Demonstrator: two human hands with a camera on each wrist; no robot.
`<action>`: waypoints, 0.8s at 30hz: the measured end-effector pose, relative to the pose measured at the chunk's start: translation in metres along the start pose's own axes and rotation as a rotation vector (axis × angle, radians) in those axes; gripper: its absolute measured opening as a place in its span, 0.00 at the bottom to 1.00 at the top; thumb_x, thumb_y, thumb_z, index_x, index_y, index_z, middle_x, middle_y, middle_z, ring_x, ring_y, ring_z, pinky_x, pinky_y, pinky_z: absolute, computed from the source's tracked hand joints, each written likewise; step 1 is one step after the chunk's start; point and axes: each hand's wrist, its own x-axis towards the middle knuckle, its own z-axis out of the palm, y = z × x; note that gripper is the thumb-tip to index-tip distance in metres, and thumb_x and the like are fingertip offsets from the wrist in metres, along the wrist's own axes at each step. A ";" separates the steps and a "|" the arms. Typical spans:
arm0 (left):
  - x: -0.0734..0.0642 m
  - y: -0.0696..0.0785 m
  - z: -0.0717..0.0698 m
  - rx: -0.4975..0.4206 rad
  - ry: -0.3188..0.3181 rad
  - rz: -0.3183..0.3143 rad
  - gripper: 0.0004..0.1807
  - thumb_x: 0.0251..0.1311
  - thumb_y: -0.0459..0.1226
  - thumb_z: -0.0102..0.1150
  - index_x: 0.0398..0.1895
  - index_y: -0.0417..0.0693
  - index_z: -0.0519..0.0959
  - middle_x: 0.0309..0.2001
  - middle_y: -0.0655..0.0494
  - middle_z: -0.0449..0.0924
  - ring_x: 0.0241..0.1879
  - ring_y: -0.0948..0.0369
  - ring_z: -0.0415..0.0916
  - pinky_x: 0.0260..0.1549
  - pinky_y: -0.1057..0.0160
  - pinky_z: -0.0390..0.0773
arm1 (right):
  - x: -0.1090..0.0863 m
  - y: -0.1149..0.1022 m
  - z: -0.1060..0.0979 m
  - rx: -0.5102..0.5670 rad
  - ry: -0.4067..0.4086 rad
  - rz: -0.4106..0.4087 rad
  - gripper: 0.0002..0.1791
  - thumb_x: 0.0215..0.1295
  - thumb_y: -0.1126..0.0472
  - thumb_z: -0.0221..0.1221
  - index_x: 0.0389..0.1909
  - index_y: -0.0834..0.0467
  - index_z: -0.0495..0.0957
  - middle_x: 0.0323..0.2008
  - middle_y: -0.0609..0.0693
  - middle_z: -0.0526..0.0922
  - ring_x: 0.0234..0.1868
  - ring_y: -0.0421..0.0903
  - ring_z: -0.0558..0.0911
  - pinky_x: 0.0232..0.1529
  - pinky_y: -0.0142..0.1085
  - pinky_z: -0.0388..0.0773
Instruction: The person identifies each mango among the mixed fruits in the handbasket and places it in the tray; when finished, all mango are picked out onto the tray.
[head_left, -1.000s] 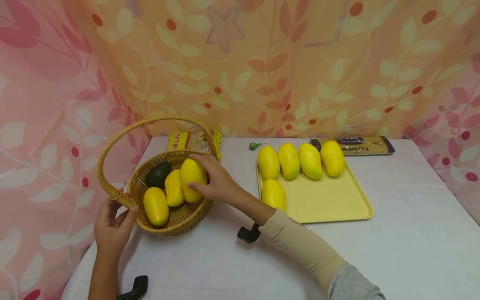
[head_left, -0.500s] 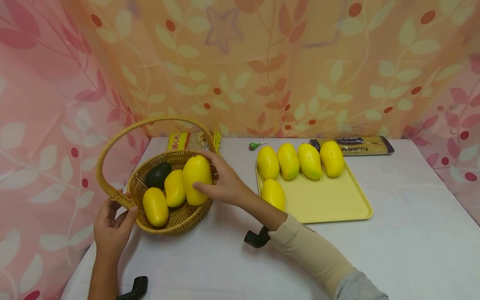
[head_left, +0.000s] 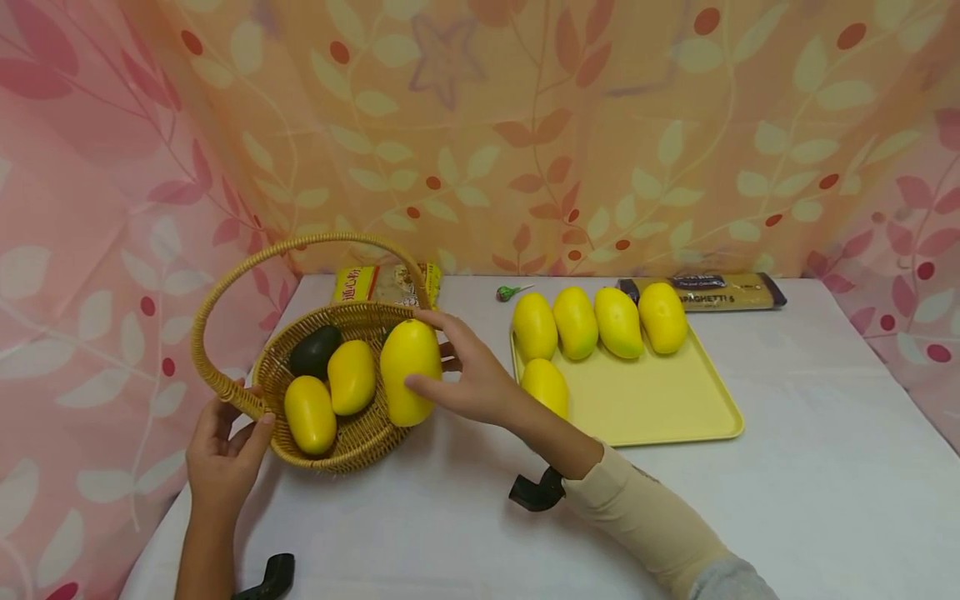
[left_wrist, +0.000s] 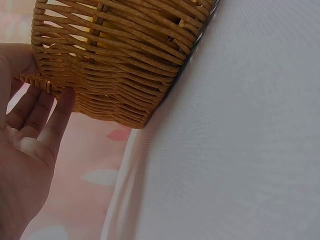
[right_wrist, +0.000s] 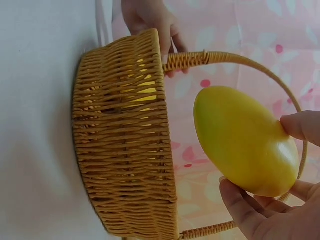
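The right hand (head_left: 472, 383) grips one yellow mango (head_left: 410, 375) between thumb and fingers, left of centre in the head view, over the right rim of the wicker basket (right_wrist: 125, 160); the right wrist view shows it clear of the weave. The left hand (head_left: 225, 450), lower left, pinches the basket where its handle (head_left: 318, 238) meets the rim. Inside lie two mangoes (head_left: 352, 377) and one dark avocado (head_left: 315, 352); the gripped mango hides part of the basket's right side. Five mangoes (head_left: 576, 323) rest on one yellow tray (head_left: 652, 408), right of centre: four in a row along its upper edge, one below at the left, its lower end covered by the right forearm (head_left: 558, 437). One yellow food packet (head_left: 390, 283) stands partly behind the basket, one lollipop (head_left: 506, 293) lies above the tray's upper left corner, and one spaghetti pack (head_left: 735, 293) is partly blocked by the rightmost mango. Compared with half a second ago, the gripped mango is further right and slightly lower, leaving a gap beside its neighbour; the basket and left hand stay put.
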 end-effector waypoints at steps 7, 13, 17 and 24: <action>-0.001 0.000 0.000 -0.037 0.000 -0.002 0.33 0.56 0.15 0.59 0.67 0.37 0.71 0.56 0.41 0.77 0.56 0.55 0.74 0.51 0.73 0.77 | -0.014 -0.002 -0.016 0.020 0.007 0.039 0.40 0.63 0.62 0.68 0.74 0.57 0.61 0.66 0.50 0.68 0.50 0.48 0.80 0.51 0.41 0.81; -0.001 0.000 0.000 -0.039 0.001 -0.012 0.33 0.56 0.15 0.59 0.67 0.37 0.71 0.56 0.42 0.77 0.56 0.55 0.74 0.51 0.73 0.77 | -0.028 0.000 -0.034 0.034 0.031 0.100 0.39 0.64 0.62 0.67 0.74 0.52 0.61 0.66 0.51 0.67 0.50 0.50 0.80 0.53 0.45 0.81; -0.001 0.000 0.001 -0.026 0.003 -0.019 0.33 0.56 0.15 0.59 0.67 0.37 0.71 0.56 0.41 0.77 0.56 0.55 0.75 0.51 0.73 0.77 | -0.035 0.004 -0.046 0.028 0.052 0.112 0.39 0.64 0.63 0.67 0.74 0.51 0.61 0.67 0.51 0.67 0.50 0.51 0.80 0.53 0.48 0.80; 0.000 -0.001 0.000 -0.069 -0.004 0.007 0.32 0.56 0.14 0.58 0.66 0.35 0.71 0.55 0.39 0.76 0.56 0.53 0.74 0.51 0.72 0.77 | -0.050 0.009 -0.065 -0.012 0.081 0.171 0.39 0.65 0.62 0.67 0.74 0.49 0.61 0.67 0.51 0.67 0.52 0.52 0.80 0.54 0.46 0.80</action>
